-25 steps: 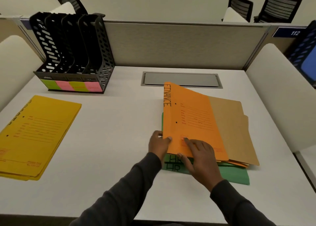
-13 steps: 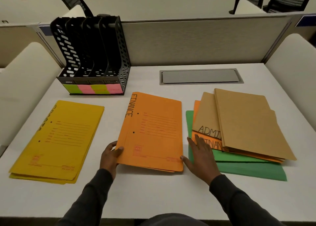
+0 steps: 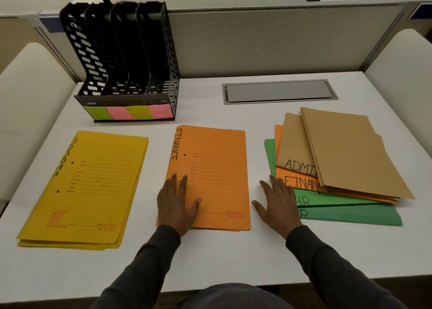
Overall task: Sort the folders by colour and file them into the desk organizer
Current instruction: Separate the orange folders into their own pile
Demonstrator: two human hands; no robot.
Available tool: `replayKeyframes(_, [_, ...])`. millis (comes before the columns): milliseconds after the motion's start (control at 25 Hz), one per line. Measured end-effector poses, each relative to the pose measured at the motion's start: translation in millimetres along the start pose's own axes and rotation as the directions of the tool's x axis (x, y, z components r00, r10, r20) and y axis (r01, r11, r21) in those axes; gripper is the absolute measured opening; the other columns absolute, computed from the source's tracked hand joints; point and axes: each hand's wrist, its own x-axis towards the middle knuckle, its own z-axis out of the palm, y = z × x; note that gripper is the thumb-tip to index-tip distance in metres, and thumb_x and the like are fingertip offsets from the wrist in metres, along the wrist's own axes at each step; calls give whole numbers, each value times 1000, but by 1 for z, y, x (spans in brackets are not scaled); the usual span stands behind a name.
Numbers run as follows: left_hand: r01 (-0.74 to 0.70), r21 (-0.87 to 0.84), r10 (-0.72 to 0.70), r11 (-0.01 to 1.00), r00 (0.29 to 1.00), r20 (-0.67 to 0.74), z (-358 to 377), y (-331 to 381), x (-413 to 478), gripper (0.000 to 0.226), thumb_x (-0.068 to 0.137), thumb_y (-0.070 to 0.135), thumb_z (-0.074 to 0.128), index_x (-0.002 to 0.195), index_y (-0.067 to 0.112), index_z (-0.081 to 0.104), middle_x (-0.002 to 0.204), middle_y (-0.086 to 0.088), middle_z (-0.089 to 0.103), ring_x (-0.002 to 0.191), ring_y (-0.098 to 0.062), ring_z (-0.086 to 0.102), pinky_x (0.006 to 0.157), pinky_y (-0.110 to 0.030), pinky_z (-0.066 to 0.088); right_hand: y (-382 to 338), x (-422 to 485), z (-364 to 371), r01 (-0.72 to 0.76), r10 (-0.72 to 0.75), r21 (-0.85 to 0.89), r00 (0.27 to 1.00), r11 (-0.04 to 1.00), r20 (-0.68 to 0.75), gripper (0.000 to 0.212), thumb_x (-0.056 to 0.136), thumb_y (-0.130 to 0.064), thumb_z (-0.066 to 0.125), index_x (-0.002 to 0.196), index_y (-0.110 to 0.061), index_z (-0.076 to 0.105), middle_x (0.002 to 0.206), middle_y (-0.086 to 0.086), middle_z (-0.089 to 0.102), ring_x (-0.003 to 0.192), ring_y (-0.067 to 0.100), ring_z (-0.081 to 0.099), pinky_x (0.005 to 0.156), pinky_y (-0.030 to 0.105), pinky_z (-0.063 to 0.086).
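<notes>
Office desk, seen from above: we find the left hand laid flat, its fingers straight and slightly spread, pressing on the near left corner of a single orange folder marked FINANCE, gripping nothing. The right hand lies palm down on the bare table just beside that folder, fingers fanned and relaxed; their tips reach the left edge of the mixed pile, though we cannot tell whether they touch it.

The orange folder sits mid-table, square to the near edge. Toward the right edge the pile fans out: two tan folders on top, one lettered ADMIN, over another orange FINANCE file and green folders marked HR. Toward the left edge we see a neat stack of yellow folders.

At the far left corner stands the black desk organizer, its slots holding no folders, green and pink labels along its front. A grey hatch is set by the far edge.
</notes>
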Motion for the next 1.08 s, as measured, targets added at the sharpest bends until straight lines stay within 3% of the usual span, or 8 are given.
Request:
replayKeyframes(120, [-184,128,159,975,970,185,33,15,0,90,82,83,7,154,33,-14,161,-6,-25,149,-34,-21,119,-55,-11,23,3,-12,-15,15,19,999,1000,-43,58,92,-41,63,142,-14,50,148,15,46,138,35,40,112,49,36])
replayKeyframes(200, [-162,157,124,974,967,223,44,23,-4,91,81,84,2,153,33,-17,160,-6,-28,146,-34,-28,117,-57,-15,46,5,-21,-16,16,15,998,1000,-55,52,93,-35,64,138,-10,54,142,16,53,130,33,48,108,46,41])
replayKeyframes(280, [-84,181,40,980,972,232,40,42,-3,91,86,79,15,156,26,-8,163,-12,-21,148,-37,-21,118,-54,-14,68,8,-27,-7,7,6,998,1000,-67,47,93,-32,64,134,-9,58,138,16,57,125,33,53,104,44,44])
replayKeyframes(360, [-79,147,44,986,972,232,32,76,1,82,91,68,34,155,18,19,164,-17,3,151,-38,1,121,-49,2,87,11,-33,8,-8,12,998,1000,-61,44,93,-29,64,132,-8,60,137,16,58,124,33,54,103,43,45])
replayKeyframes(480, [-207,-218,243,954,958,153,29,148,4,59,93,50,53,139,14,49,145,-13,42,136,-31,37,111,-38,33,104,12,-40,47,-47,-18,998,999,-52,46,92,-32,64,133,-11,58,137,13,58,126,31,53,104,42,44])
replayKeyframes(640, [107,-530,92,841,937,336,46,235,20,55,92,41,62,136,10,53,130,-12,48,123,-27,50,104,-39,44,123,6,-43,38,-40,-37,998,999,-44,55,90,-43,63,136,-15,55,141,9,55,129,29,50,102,45,46])
replayKeyframes(920, [434,-440,-253,786,875,412,67,278,33,52,91,43,60,127,5,56,129,-13,46,115,-32,55,93,-36,50,159,-2,-40,101,-101,-3,995,995,-16,56,96,-47,52,145,-19,46,152,7,45,138,27,41,108,46,40])
replayKeyframes(1080, [622,-565,-375,541,781,500,69,283,50,46,76,35,73,108,2,67,112,-16,68,94,-31,67,84,-39,57,166,1,-44,134,-134,7,991,991,-14,55,98,-44,51,147,-20,43,152,9,45,137,30,40,109,46,38])
